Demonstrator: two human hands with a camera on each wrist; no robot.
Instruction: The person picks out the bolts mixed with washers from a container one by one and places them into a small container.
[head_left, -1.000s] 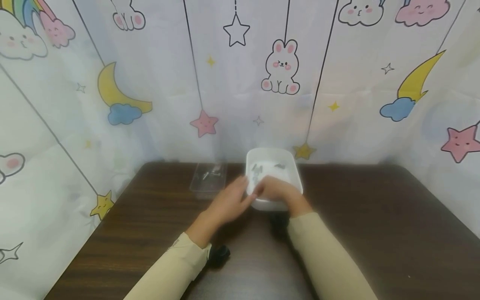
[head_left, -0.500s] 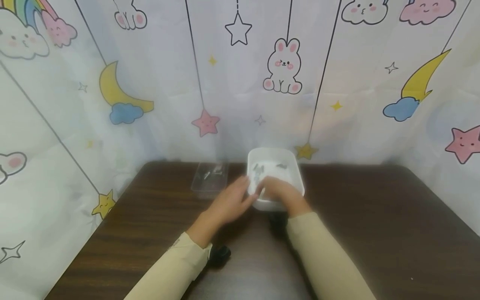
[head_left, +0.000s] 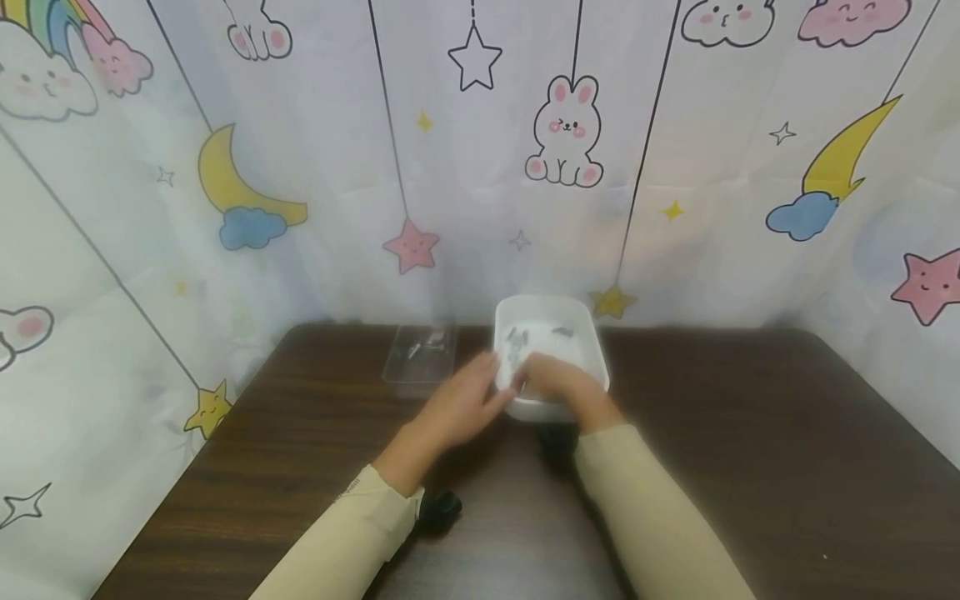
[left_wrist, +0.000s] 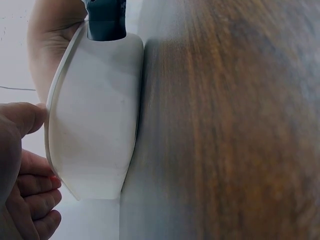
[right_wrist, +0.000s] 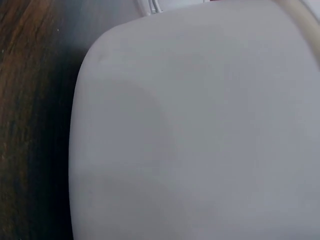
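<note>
Dark wood-grain table [head_left: 750, 417], white backdrop [head_left: 326, 108] behind it printed with bunny [head_left: 566, 137], yellow moon [head_left: 217, 171], stars [head_left: 411, 248], clouds [head_left: 48, 79].

Counted: two bare human hands as grips, one left grip [head_left: 459, 400] and one right grip [head_left: 562, 383]. Two pale khaki cloth sleeves [head_left: 337, 533]. Two black wrist-level devices [head_left: 438, 512]. One white, round-cornered, open tub [head_left: 547, 411]. One clear, rectangular, shallow tray [head_left: 416, 372]. One dark brown wood-grain surface [head_left: 750, 433]. Small grey pieces [head_left: 516, 343] inside both containers: too blurred to count.
</note>
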